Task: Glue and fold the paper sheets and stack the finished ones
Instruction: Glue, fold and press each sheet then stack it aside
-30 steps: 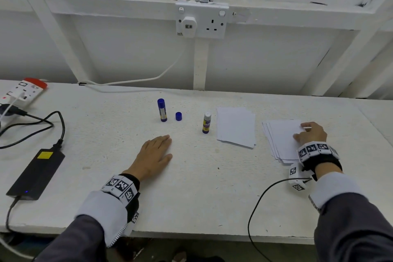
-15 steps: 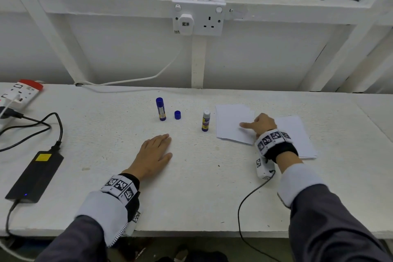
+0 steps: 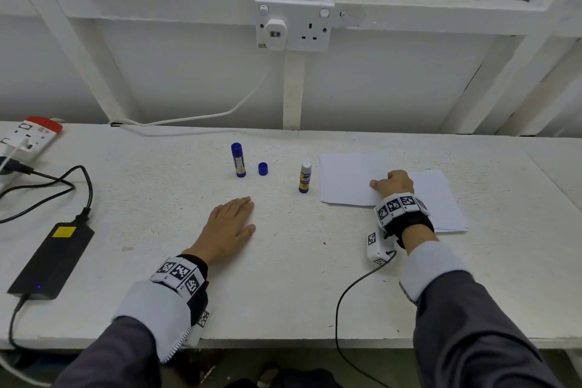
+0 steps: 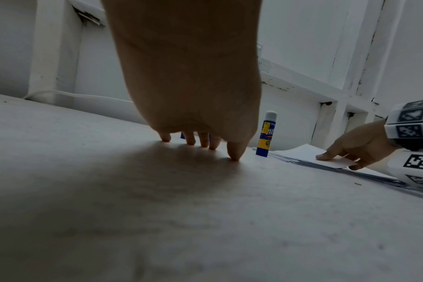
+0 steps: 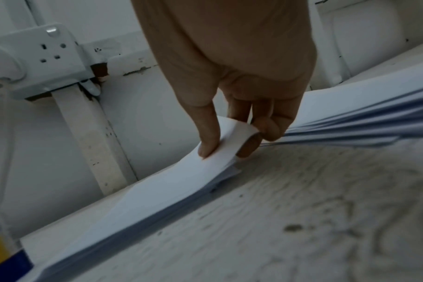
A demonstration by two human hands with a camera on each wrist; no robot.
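My right hand [image 3: 392, 183] pinches the curled edge of a white paper sheet [image 5: 181, 181] between index finger and thumb, low over the left paper pile [image 3: 349, 178]. In the right wrist view my right hand [image 5: 226, 149] has its index finger on top of the sheet and its thumb under it. The right paper pile [image 3: 441, 198] lies partly under my wrist. A white-capped glue stick [image 3: 305, 177] stands just left of the papers. My left hand [image 3: 231, 224] lies flat on the table, fingers straight, holding nothing.
An uncapped blue glue stick [image 3: 238, 160] and its loose blue cap [image 3: 263, 168] stand beyond my left hand. A black power adapter [image 3: 52, 258] with cables and a power strip [image 3: 30, 135] lie at the far left. A wall with a socket [image 3: 294, 27] backs the table.
My right hand moved left from the right pile to the left pile, bringing a sheet with it. It has hardly shifted over the last half second. The left hand stayed put.
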